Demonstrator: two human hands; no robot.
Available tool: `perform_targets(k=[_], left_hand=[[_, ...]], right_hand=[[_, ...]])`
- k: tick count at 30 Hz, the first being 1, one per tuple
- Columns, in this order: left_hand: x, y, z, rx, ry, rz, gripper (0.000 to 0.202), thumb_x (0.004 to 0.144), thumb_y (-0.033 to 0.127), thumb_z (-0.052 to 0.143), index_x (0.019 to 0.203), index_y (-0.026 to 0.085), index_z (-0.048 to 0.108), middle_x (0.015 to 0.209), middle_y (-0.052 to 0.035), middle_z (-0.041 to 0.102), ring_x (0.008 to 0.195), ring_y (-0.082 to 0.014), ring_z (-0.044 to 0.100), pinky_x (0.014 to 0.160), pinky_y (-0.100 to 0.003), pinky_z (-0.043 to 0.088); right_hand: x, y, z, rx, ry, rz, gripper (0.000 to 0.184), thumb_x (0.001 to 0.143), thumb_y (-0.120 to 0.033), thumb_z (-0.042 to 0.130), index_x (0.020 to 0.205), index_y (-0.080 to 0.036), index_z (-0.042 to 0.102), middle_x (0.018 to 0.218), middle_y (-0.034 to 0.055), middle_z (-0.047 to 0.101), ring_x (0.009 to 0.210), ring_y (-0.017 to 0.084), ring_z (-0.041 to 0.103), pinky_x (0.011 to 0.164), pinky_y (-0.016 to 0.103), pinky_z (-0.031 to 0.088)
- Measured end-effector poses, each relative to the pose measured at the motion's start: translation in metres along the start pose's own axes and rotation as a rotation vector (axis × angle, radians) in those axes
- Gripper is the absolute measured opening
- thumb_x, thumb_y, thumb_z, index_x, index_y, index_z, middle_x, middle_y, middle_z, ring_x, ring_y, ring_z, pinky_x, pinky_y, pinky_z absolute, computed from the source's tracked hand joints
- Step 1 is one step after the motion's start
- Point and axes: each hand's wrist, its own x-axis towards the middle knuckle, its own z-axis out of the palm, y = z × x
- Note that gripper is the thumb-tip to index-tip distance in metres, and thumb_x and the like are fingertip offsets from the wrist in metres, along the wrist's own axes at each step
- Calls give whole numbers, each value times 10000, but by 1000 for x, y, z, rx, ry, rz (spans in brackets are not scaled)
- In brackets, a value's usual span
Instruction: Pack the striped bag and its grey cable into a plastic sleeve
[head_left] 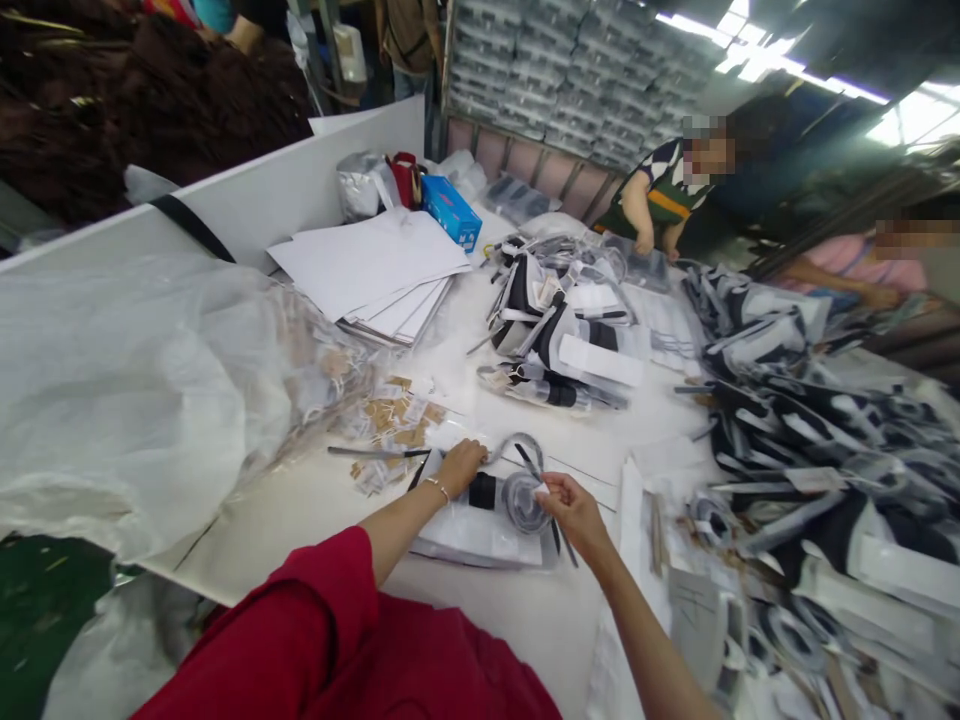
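Head view, bundle: a flat, glossy, plastic-wrapped bundle (480,545), pale with dark edges, is laid on the smooth white table (577,610), right between the two hands.
Coil: on its right half a round, ringed coil (525,505) is seen, greyish and see-through, beside a matte black band (482,490); above, a grey loop (517,440) is curved.
Left hand: the left hand (461,465) is laid, fingers bent, over the bundle's upper edge; whether anything is gripped there cannot be told.
Right hand: at the coil's edge a small white piece (541,489) is pinched by the right hand (574,505).
Cover: part of the bundle's top edge is hidden by the left hand.
Left side: brown card tags (401,410) are scattered, hemmed in by a big, cloudy, crumpled sack (150,380).
Far side: stiff white sheets (375,260) are stacked near a blue box (450,213); similar bundles (570,340) are piled alongside.
Right side: the table is crowded by a tangled black-and-white heap (810,430).
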Motion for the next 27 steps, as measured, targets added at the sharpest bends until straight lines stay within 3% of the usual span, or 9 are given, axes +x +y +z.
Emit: perform_targets(k=[6,9,12,17,22,27], left_hand=[[-42,38,45,2,-165,162,166,900,100,476,893,159,631,942,-82,636,928,-220,564,814,-318,450],[-56,48,56,-26,-236,202,139,898,140,515,833,165,635,933,-83,640,909,-219,574,765,-303,457],[-47,40,47,-54,-226,160,154,911,165,498,868,181,646,956,-81,636,950,-221,569,791,-306,457],[-4,11,19,-80,-180,38,161,877,206,526,951,183,668,954,-68,636,926,-212,576,797,-302,453],[14,-4,8,-152,-255,81,128,805,249,631,876,169,702,851,-31,658,814,-182,595,734,-264,433],[22,-12,4,-263,-376,127,174,733,247,699,886,162,701,826,3,670,797,-152,596,712,-221,427]], right_hand=[[-14,28,10,39,-46,115,461,594,-465,789,906,-183,601,678,-19,611,606,145,542,599,280,437],[-31,36,6,-14,-114,137,402,623,-447,768,882,-194,595,687,-25,591,624,147,541,610,280,437],[-39,37,3,-166,-198,121,343,665,-430,734,892,-202,612,695,-32,579,647,149,542,630,282,436],[-27,40,9,-311,-274,52,269,718,-371,684,930,-211,641,710,-35,589,661,147,540,667,288,440],[6,48,24,-351,-241,-49,227,750,-297,634,955,-199,640,739,-14,630,674,160,562,668,293,447],[31,53,35,-754,-275,-270,241,767,-177,621,1005,-194,655,941,51,673,896,208,593,845,344,451]])
